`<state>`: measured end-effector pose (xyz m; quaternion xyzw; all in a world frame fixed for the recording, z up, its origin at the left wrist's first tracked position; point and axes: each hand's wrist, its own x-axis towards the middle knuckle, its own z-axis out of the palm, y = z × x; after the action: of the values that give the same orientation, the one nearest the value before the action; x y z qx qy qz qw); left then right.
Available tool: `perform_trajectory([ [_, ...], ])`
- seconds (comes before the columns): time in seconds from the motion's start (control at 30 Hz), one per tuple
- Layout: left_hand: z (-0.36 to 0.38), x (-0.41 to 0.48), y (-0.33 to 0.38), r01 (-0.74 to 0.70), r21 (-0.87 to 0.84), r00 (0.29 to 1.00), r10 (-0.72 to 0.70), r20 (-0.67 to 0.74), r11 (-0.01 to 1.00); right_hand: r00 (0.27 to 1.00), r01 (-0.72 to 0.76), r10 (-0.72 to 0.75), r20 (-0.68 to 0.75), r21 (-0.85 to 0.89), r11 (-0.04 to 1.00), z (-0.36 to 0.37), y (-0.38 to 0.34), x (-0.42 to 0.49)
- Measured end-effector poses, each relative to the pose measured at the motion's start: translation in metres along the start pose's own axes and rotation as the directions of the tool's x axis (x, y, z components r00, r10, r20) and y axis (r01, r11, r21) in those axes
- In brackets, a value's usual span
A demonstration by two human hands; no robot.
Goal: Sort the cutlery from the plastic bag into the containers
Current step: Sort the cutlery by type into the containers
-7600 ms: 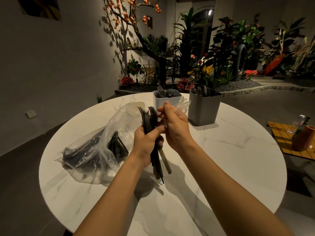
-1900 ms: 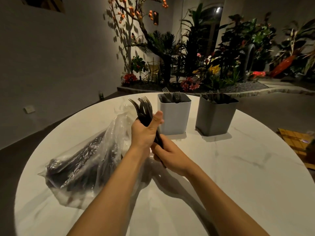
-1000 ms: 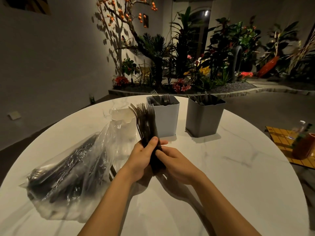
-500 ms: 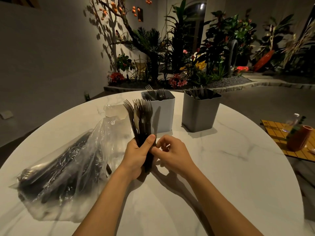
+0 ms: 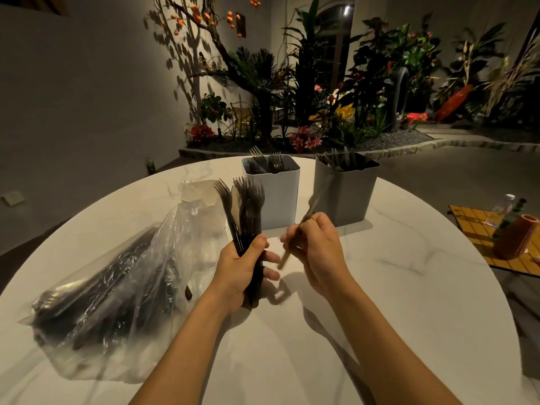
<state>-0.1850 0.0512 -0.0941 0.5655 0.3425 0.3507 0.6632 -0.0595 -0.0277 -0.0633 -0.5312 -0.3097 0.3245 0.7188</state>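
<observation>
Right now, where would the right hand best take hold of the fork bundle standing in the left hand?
On the bare stems of the fork bundle, between the tines and the left hand, coming from the right. The forks stand upright, the left grip covers the lower handles, and the plastic bag crowds the left side. The right hand holds one piece.

No text, label, brand, number or sign can be read on the plastic bag [image 5: 131, 287], the cutlery [image 5: 249, 209], the white container [image 5: 279, 200], the grey container [image 5: 346, 197] or anything else seen.
</observation>
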Motion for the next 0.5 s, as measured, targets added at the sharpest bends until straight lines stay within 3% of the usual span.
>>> perform_trajectory([
  [0.07, -0.001, 0.000, 0.000, -0.005, 0.005, 1.000, 0.005, 0.023, 1.000, 0.999, -0.044, 0.044, 0.022, 0.012, 0.999, 0.001, -0.003, -0.001],
  [0.23, 0.001, -0.005, 0.001, -0.025, 0.012, 0.993, 0.024, 0.119, 1.000, 0.999, 0.000, 0.012, 0.041, -0.263, 0.965, 0.010, 0.006, -0.006],
  [0.4, 0.000, -0.006, 0.001, 0.054, -0.099, 0.958, -0.023, 0.287, 0.994, 0.999, 0.008, 0.002, 0.043, -0.242, 0.970, 0.010, 0.011, -0.006],
  [0.5, -0.001, -0.007, 0.001, 0.082, -0.127, 0.948, -0.038, 0.317, 0.988, 1.000, 0.010, -0.007, 0.015, -0.246, 0.969, 0.009, 0.011, -0.004],
])
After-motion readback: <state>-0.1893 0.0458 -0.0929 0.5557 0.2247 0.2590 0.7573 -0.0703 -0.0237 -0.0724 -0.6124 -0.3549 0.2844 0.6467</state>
